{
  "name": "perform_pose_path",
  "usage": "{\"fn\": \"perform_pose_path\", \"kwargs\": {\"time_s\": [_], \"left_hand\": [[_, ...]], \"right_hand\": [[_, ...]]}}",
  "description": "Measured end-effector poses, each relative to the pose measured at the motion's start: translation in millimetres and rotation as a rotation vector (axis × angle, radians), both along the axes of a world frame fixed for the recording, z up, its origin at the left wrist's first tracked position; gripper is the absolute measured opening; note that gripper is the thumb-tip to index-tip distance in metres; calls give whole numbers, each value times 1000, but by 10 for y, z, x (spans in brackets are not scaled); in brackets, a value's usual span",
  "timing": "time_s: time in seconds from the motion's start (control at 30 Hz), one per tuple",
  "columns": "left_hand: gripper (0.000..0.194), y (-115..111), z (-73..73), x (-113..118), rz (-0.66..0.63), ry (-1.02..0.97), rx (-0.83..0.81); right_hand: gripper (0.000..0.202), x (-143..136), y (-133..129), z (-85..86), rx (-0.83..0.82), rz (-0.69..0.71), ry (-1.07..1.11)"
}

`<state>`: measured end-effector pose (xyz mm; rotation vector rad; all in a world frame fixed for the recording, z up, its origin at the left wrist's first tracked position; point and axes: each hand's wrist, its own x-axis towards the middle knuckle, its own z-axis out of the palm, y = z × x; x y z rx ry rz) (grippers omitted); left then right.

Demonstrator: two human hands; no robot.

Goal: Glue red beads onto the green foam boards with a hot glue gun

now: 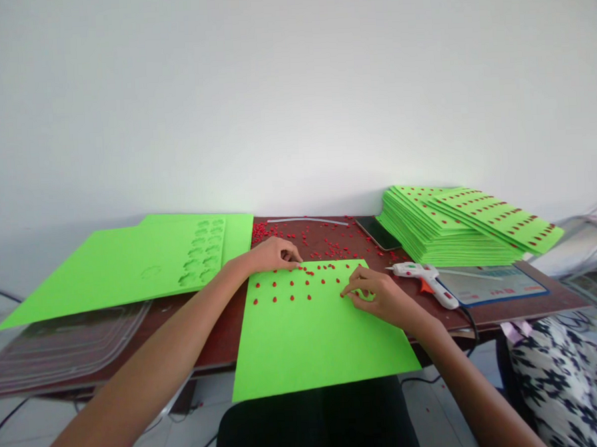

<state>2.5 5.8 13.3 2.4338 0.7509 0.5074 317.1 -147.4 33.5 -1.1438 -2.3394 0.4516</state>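
A bright green sheet lies across the table's front edge and over my lap, with rows of small red pieces on its far half. My right hand is over the sheet's right side, thumb and forefinger pinched on a small red piece at the end of the nearest row. At the sheet's far edge is my left hand, its fingers curled and drawn together close to several red pieces. Whether anything is between those fingertips is too small to tell.
Loose red pieces are scattered on the brown table behind the sheet, near a clear stick and a phone. A white glue gun lies right, before stacked dotted green sheets. Larger green sheets lie left.
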Motion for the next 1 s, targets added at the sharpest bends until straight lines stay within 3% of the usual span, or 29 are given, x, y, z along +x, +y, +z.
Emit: {"fn": "perform_pose_path", "kwargs": {"time_s": [1.0], "left_hand": [[31, -3, 4, 1, -1, 0, -5]], "right_hand": [[27, 120, -20, -202, 92, 11, -49]]}}
